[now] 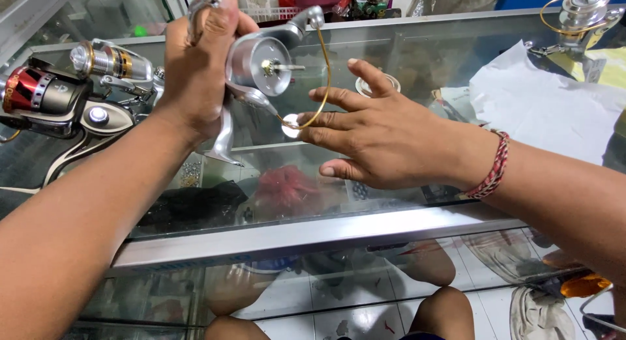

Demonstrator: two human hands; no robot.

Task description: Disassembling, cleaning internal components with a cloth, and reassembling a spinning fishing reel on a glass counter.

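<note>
At the bottom of the frame, the person's bare knees (430, 314) show through the glass top of a display counter (313, 232), whose silver metal front edge crosses the lower middle of the picture.

Two bare forearms reach up from the lower corners over the glass. The right hand (381, 134), just right of centre, wears a red braided cord bracelet (493, 167) at the wrist. Its fingers are spread and open, clenching nothing; the fingertips (313, 121) touch the lower end of a thin gold wire bail arm (324, 73).

That bail belongs to a silver metal spinning fishing reel with its spool removed (261, 63), held in the air above the counter in the upper middle of the frame. Its bare rotor face and centre shaft point toward the right hand, and its silver foot hangs down. The left hand (195, 59), upper left of centre, is clenched around the reel's body from the left side.

Farther back, at the far left, two more reels rest on the glass: a black and red spinning reel (39, 92) and, just behind it, a silver and gold spinning reel (114, 63). At the right, a crumpled white paper sheet (541, 105) lies on the counter. In the upper right corner stands a silver reel with a gold bail (583, 11).
</note>
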